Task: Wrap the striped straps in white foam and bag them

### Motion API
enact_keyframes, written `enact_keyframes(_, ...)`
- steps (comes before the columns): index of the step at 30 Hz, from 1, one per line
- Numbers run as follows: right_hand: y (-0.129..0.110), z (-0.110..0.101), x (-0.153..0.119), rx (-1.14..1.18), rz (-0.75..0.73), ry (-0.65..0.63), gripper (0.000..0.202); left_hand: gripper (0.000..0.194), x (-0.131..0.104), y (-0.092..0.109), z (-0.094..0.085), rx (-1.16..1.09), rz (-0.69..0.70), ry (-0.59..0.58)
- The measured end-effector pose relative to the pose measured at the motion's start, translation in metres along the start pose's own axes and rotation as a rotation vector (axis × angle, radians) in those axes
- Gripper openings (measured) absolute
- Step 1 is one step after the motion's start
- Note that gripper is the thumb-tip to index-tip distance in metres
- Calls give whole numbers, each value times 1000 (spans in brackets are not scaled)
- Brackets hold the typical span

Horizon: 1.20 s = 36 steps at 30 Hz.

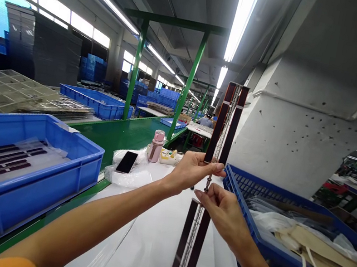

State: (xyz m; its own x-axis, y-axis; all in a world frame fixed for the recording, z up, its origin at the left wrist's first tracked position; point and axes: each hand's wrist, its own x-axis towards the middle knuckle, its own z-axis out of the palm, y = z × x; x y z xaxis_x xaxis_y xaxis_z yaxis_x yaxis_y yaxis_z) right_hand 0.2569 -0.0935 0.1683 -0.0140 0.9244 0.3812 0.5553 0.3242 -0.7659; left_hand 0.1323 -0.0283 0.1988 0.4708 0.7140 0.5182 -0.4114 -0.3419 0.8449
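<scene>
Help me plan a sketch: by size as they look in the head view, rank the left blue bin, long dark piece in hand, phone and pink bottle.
1. Left blue bin
2. Long dark piece
3. Phone and pink bottle: too alike to rank

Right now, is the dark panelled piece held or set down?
Held: the left hand grips the dark panelled piece near its middle, the right hand just below. Cannot tell whether it touches the table.
</scene>
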Motion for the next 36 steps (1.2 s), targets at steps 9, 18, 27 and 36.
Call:
enact_keyframes(9,-6,-9,0,-59,-87,-87,29,35,-1,-2,-2,0,34,45)
enact_keyframes(18,3,-3,2,102,-40,-116,30,34,-1,-5,-3,4,8,57)
enact_keyframes(27,7,-1,3,125,-43,-102,33,31,-6,-4,1,48,56,33)
enact_keyframes(36,0,-10,-15,-52,-97,78,32,36,-6,3,-8,-5,61,90)
